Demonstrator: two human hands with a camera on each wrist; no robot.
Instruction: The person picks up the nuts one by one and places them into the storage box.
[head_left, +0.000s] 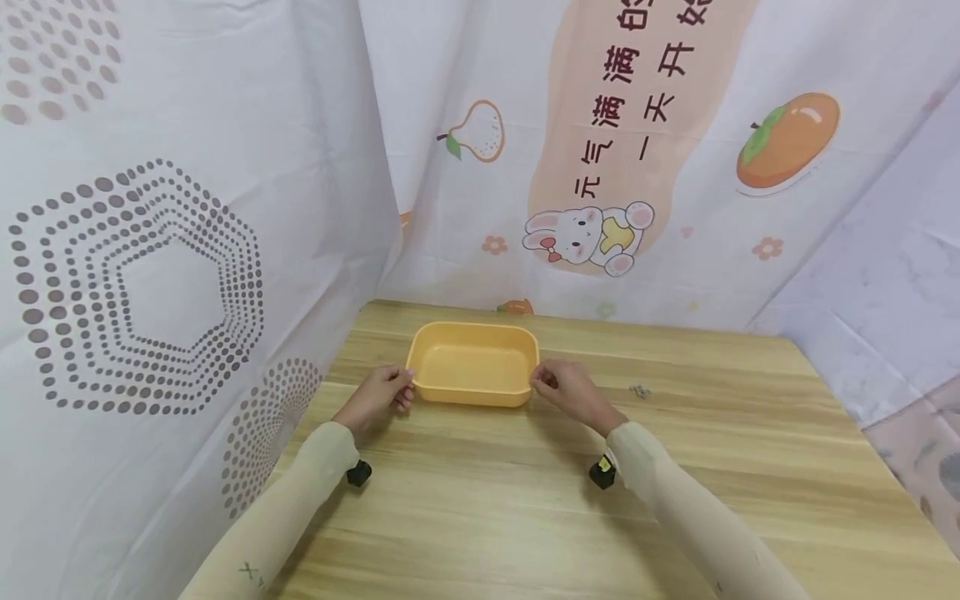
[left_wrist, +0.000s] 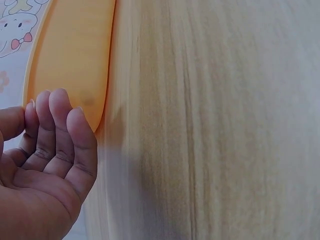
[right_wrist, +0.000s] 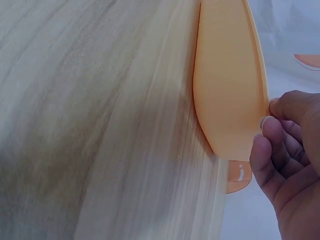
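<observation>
On the wooden table (head_left: 525,500), both hands' curled fingers pinching the orange tray's (head_left: 472,367) rim; left hand (head_left: 378,396), right hand (head_left: 570,390).

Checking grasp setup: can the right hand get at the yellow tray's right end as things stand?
Probably yes. The right hand is already at the right rim of the yellow tray, fingertips curled onto its edge. Nothing lies between them on the wooden table; the left hand is at the opposite end.

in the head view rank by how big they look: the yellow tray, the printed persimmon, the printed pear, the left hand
1. yellow tray
2. printed persimmon
3. left hand and printed pear: these look about alike, so no ranking between them.
</observation>
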